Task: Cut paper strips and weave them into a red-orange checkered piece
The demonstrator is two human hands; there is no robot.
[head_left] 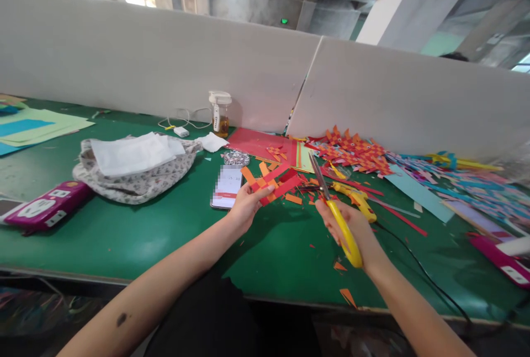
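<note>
My left hand (pixel 244 208) pinches a woven piece of red and orange paper strips (pixel 271 185) between thumb and fingers. Its loose strip ends stick out on several sides. In my right hand (pixel 351 230) is a pair of scissors with yellow handles (pixel 344 230), blades pointing up and away from me, apart from the paper piece. A phone (pixel 227 188) lies by my left hand, its screen lit. Beyond my right hand rests a yellow glue gun (pixel 358 200) with a black cord. Orange paper scraps (pixel 293 199) are scattered on the green table between my hands.
Finished-looking red and orange woven pieces (pixel 351 150) are heaped at the back right, beside blue and pink strips (pixel 467 191). A patterned cloth bag (pixel 141 188), a purple power strip (pixel 52 205) and a lidded jar (pixel 221 114) stand left. A grey partition (pixel 165 59) runs behind.
</note>
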